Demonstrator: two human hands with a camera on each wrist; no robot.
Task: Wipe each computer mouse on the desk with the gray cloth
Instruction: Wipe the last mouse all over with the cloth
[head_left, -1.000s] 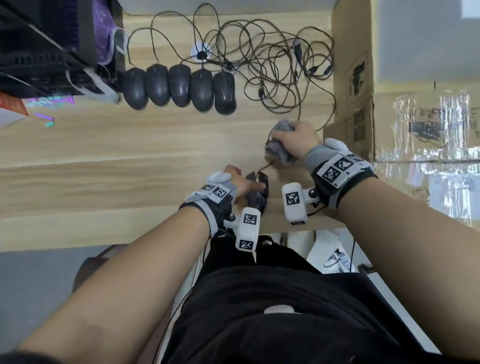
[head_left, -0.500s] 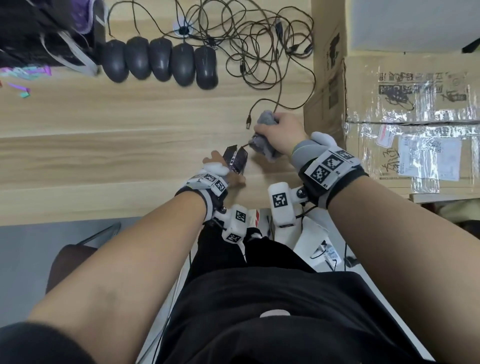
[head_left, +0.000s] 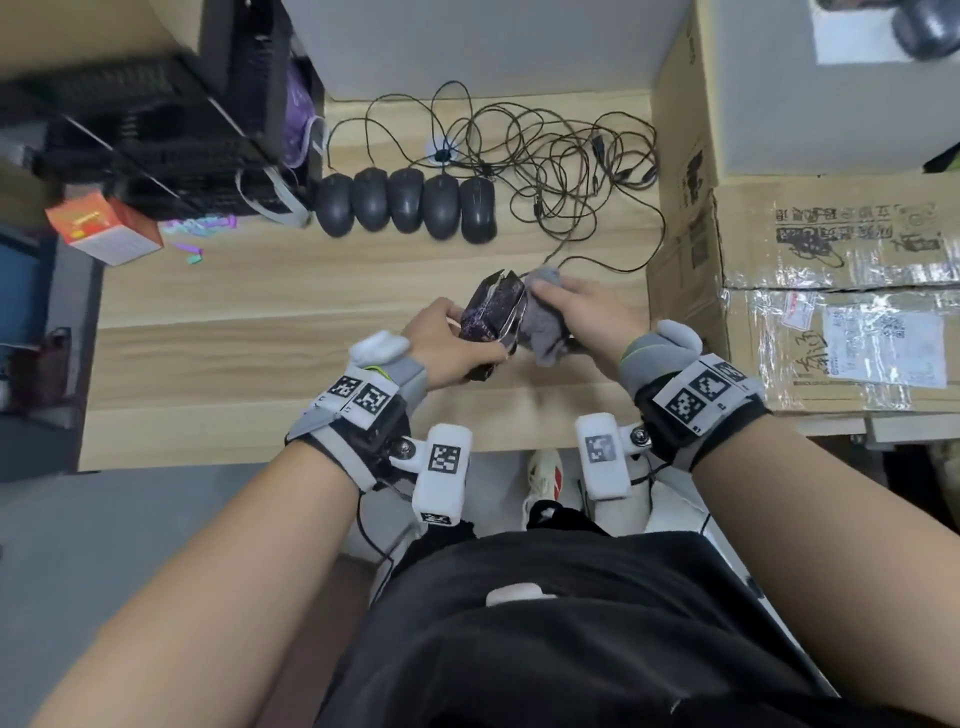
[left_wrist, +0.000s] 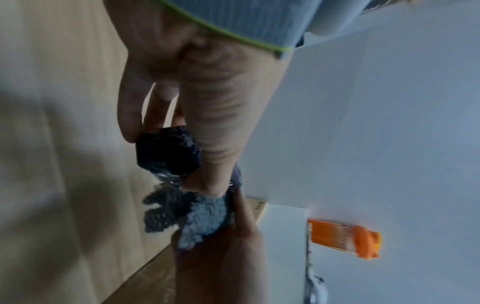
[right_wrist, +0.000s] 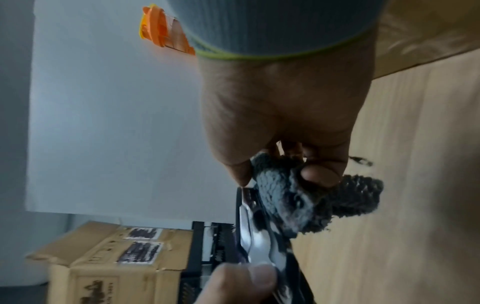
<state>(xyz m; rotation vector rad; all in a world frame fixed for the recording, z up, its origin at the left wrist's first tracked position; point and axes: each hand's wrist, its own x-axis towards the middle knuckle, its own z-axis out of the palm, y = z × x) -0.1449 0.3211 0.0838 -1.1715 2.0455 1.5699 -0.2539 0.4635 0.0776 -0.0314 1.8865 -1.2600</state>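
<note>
A dark mouse (head_left: 493, 312) is gripped in the left hand (head_left: 447, 348) above the desk (head_left: 218, 332). The cloth (head_left: 543, 322), bunched in the right hand (head_left: 587, 317), is pressed against it. Five mice (head_left: 405, 205) are lined up behind; box (head_left: 831, 291) contents cannot be seen.

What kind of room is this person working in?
Probably an office or a computer stockroom. A wooden desk holds a row of mice with tangled cables, taped cardboard boxes stand alongside, and stacked keyboards sit in the corner.

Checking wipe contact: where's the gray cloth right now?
Head view, centre-right of the desk: the gray cloth is bunched in the right hand, pressed against the dark mouse held by the left hand.
</note>
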